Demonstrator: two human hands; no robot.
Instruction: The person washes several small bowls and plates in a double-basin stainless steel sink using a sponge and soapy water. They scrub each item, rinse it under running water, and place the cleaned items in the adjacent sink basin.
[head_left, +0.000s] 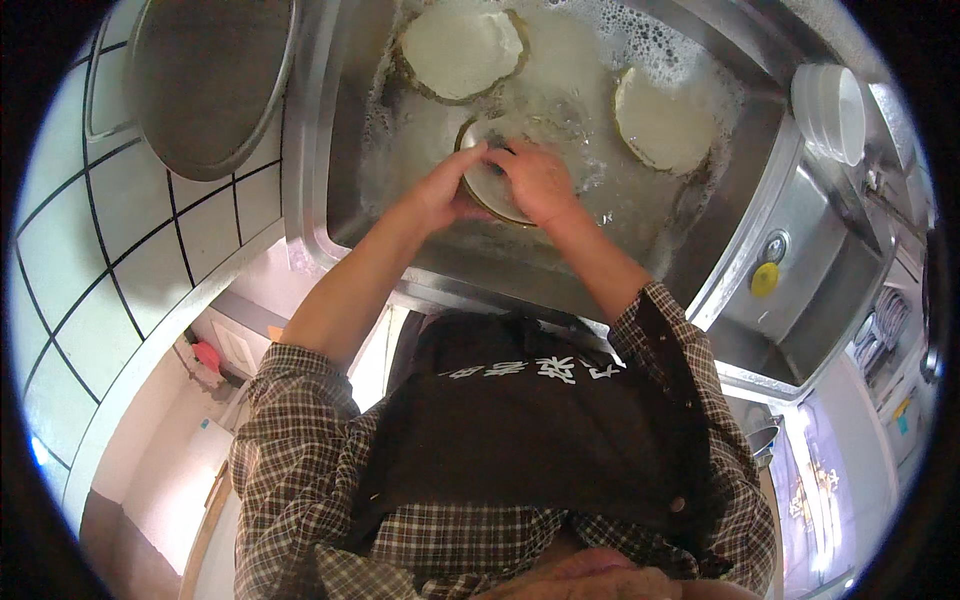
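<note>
My left hand grips the left edge of a round dish with a pale inside and a darker rim, held low in the large steel sink. Over the dish's right side lies my right hand, fingers curled in towards its middle. Something small and dark shows by those fingertips; what it is, I cannot tell. Two more pale dishes with dark rims sit in the cloudy water, one at the upper left and another on the right.
Soap foam floats at the far side. On the right, stacked white bowls stand by the rim, above a second basin with a yellow round object near its drain. A large metal pan rests against the tiles at left.
</note>
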